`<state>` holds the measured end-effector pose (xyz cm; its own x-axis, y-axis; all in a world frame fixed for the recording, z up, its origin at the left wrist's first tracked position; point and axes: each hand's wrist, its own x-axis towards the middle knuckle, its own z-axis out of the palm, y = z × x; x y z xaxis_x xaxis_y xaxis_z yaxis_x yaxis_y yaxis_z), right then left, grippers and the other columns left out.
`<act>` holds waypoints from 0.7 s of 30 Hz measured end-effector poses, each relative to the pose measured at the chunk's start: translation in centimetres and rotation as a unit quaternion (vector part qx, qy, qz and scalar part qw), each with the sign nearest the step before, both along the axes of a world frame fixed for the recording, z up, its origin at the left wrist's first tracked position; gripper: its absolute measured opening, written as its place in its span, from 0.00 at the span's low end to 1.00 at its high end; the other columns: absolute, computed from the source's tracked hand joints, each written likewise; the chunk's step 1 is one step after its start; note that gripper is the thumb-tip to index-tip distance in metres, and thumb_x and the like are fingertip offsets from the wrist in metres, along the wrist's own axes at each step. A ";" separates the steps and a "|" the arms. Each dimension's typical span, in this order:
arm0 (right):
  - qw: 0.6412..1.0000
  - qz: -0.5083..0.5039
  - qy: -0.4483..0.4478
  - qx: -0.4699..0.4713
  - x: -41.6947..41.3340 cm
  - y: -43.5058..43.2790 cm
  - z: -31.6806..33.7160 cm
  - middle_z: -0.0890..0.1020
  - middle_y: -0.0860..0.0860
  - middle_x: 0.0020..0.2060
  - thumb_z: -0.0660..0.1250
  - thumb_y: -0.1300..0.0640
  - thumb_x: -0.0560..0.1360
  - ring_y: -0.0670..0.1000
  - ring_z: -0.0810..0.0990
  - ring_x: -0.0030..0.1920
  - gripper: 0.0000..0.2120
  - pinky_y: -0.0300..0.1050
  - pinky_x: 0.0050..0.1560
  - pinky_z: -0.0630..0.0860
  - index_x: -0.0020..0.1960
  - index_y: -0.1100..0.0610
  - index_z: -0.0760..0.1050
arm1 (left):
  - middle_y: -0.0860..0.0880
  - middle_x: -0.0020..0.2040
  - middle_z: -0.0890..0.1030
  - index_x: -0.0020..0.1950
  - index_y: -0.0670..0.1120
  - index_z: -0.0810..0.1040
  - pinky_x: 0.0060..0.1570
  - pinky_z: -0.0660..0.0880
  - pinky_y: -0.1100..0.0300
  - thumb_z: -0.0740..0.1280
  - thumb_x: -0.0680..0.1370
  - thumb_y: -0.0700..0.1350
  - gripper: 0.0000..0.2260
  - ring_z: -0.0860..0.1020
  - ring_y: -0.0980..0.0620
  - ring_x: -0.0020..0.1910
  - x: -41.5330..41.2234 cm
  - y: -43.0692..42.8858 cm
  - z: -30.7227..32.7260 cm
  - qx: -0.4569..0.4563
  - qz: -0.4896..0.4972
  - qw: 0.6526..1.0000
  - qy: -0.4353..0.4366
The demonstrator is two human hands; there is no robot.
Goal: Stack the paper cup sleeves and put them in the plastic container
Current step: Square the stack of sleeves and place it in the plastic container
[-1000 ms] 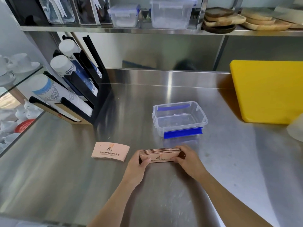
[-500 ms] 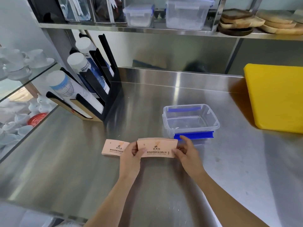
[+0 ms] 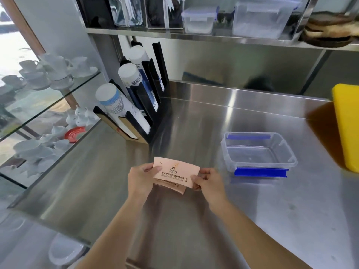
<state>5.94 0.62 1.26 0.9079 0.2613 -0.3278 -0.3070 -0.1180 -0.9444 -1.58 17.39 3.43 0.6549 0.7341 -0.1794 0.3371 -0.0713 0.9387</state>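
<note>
So both hands are on the stack of flat pinkish-tan paper cup sleeves (image 3: 175, 174) with printed text, held just above the brushed stainless steel counter (image 3: 272, 220). The left hand (image 3: 140, 179) pinches the stack's left end, thumb on top, and the right hand (image 3: 208, 183) pinches the right end the same way. Under the top sleeve a second one (image 3: 174, 186) pokes out at the bottom, a bit offset, so the pile isn't squared up; can't tell if that lower one is in the grip or lying on the counter.

The clear rectangular plastic container (image 3: 258, 152) with blue clips sits open to the right of the hands, apart from them, nothing inside it. Back left there's a black cup dispenser rack (image 3: 147, 105) holding white paper cup stacks, and a yellow cutting board (image 3: 347, 127) at the far right edge.
</note>
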 end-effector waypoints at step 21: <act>0.994 0.008 0.055 -0.096 -0.7 2.5 -1.9 0.78 0.55 0.33 0.68 0.63 0.71 0.50 0.75 0.26 0.08 0.47 0.31 0.78 0.47 0.61 0.71 | 0.51 0.31 0.80 0.37 0.46 0.82 0.38 0.71 0.59 0.74 0.67 0.46 0.04 0.78 0.48 0.35 1.7 3.7 -2.0 0.084 -0.055 0.980 0.171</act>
<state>5.28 3.14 -0.68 0.8600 0.1987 -0.4700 -0.4038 -0.2981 -0.8649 0.15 21.05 1.39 0.6543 0.7005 -0.2849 0.6116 -0.2686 0.7442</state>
